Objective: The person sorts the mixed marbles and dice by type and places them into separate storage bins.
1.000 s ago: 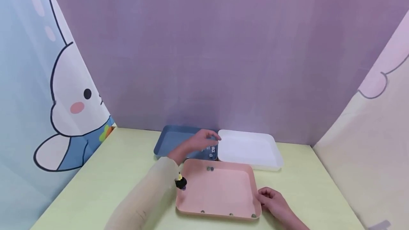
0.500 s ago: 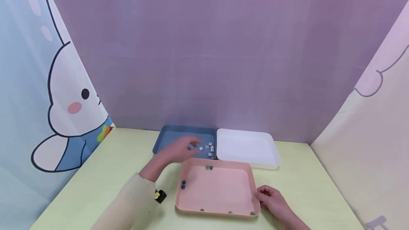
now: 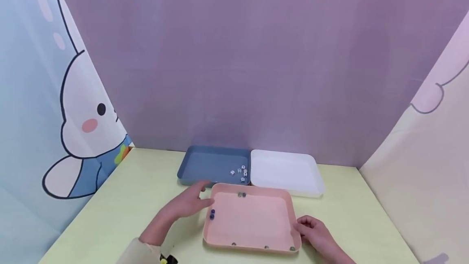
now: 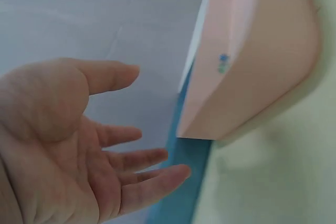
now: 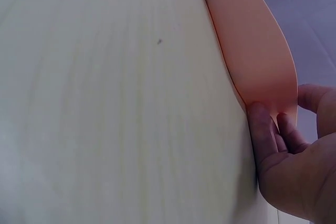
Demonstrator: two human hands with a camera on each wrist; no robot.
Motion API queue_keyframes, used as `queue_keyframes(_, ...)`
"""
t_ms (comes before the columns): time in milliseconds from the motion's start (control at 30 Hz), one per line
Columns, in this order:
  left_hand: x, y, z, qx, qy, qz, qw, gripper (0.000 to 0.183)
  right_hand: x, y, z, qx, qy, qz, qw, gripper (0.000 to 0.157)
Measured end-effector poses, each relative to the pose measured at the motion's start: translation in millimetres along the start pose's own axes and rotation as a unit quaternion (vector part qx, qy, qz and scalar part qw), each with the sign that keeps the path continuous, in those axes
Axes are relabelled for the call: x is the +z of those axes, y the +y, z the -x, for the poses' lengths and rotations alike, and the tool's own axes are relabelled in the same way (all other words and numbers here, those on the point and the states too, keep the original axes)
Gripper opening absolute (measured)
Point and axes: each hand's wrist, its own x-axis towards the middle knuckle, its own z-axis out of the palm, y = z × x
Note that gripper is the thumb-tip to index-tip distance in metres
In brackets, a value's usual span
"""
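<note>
My left hand [image 3: 190,201] is beside the left end of the pink tray [image 3: 253,219], fingers spread and holding nothing. In the left wrist view this hand [image 4: 94,140] has its palm in sight, apart from the tray's wall [image 4: 257,56]. At the tray's right side my right hand [image 3: 315,231] pinches the rim, thumb on the inside and fingers against the outer wall [image 5: 257,40]. Small marbles lie along the tray's edges: a blue pair [image 3: 212,214] at left, a pair [image 3: 242,194] at the back, and green ones [image 3: 266,247] in front.
Behind the pink tray stands a blue tray [image 3: 209,164] with several white dice [image 3: 244,172] in its right part. A white tray [image 3: 286,170] adjoins it on the right. All rest on a pale yellow table [image 3: 348,211], with a purple cloth [image 3: 234,68] hanging behind.
My left hand has drawn back from over the blue tray, toward me and leftward, to the pink tray's left corner. My right hand keeps its hold on the pink tray's rim.
</note>
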Motion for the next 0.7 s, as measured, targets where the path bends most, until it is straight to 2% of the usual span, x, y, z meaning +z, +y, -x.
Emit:
queue_keyframes(133,11.3,-9.4,8.4,-0.059,0.017,0.076,0.9952,0.072,0.7,-0.4,0.1,0.006,0.011,0.002,1.0,0.025)
queue_keyframes(267,18.6,-16.0,11.9,-0.101,0.017,0.161,0.9817,0.069,1.7,-1.4,-1.5,0.015,0.017,0.007,1.0,0.023)
queue_keyframes(367,23.9,-19.3,11.0,-0.099,0.007,0.204,0.9739,0.066,1.5,-2.1,-1.9,0.02,0.026,0.011,0.999,0.022)
queue_keyframes(533,33.0,-21.7,5.8,-0.068,-0.016,0.259,0.9633,0.06,1.8,-3.3,-0.7,0.017,0.042,0.023,0.999,0.02)
queue_keyframes(700,38.2,-22.9,4.3,-0.074,-0.002,0.258,0.9634,0.066,5.1,-6.2,-0.4,0.002,0.03,0.03,0.999,0.022)
